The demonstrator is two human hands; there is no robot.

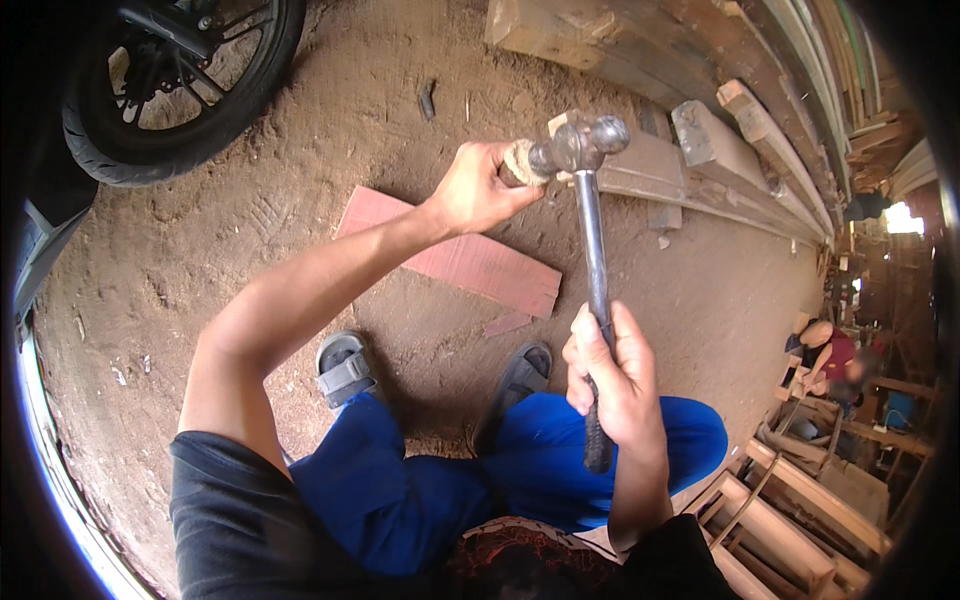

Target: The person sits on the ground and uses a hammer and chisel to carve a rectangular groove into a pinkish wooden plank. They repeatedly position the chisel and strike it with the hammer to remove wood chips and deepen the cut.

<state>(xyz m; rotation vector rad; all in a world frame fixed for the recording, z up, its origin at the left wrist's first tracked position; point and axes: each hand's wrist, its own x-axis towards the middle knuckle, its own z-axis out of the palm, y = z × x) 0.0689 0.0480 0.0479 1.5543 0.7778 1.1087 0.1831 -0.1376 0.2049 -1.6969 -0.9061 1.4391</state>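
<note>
My left hand (pixel 475 188) is closed round a short dark piece with a pale, frayed end (pixel 520 163), perhaps a wooden handle. Right at that end is the metal head (pixel 588 140) of a ball-peen hammer; whether they touch I cannot tell. My right hand (pixel 610 375) grips the hammer's black grip, below its shiny steel shaft (pixel 592 240). A pinkish-red board (pixel 520 280) lies on the dirt ground (pixel 700 310) beneath my arms, with a thin scrap (pixel 505 323) beside it. My sandalled feet are below, either side of a patch of shadow.
A motorbike wheel (pixel 180 95) stands at upper left. Timber beams (pixel 715 145) lie along the back and upper right. At the far right another person (pixel 830 355) crouches among wooden frames and pieces (pixel 805 520). A small dark object (pixel 427 100) lies on the ground ahead.
</note>
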